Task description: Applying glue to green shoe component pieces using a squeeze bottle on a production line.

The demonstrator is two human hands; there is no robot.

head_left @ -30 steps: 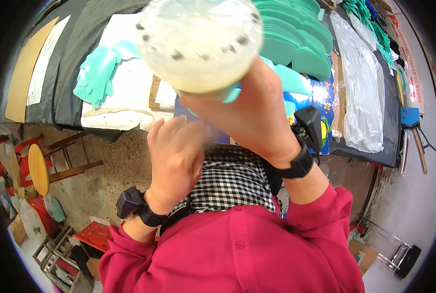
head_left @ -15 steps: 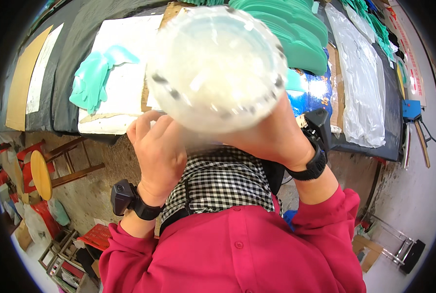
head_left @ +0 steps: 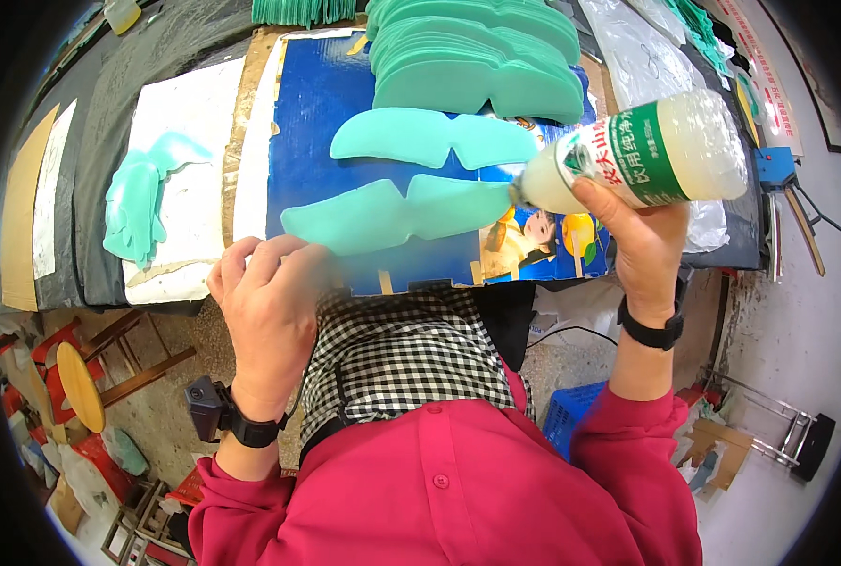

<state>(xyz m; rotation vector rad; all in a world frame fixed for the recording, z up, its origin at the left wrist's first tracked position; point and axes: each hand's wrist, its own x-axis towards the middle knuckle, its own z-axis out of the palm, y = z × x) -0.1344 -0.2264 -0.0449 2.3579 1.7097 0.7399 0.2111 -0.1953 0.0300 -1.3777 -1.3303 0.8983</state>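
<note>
My right hand (head_left: pixel 642 241) grips a clear plastic bottle (head_left: pixel 699 141) with a green, white and red label and cloudy whitish contents. The bottle is tipped well over, its neck pointing left against the right end of a mint-green, wing-shaped sheet (head_left: pixel 364 224). A similar green sheet (head_left: pixel 397 137) lies just beyond, partly behind the bottle. My left hand (head_left: pixel 265 297) is at the near sheet's left end, by the board's front edge, with fingers curled in; its thumb side is blurred, and what it may hold is hidden. Both sheets rest on a blue printed cardboard (head_left: pixel 307 104).
A tall stack of green sheets (head_left: pixel 477 71) stands at the back of the cardboard. To the left, rumpled green pieces (head_left: pixel 136 212) lie on a white board (head_left: pixel 189 113). Clear plastic wrapping (head_left: pixel 633 57) covers the table's right side. A wooden stool (head_left: pixel 81 387) stands lower left.
The bottle has swung from upright before me to the right and tipped over, uncovering the two green sheets. My right hand moved right with it; my left hand shifted slightly left and down.
</note>
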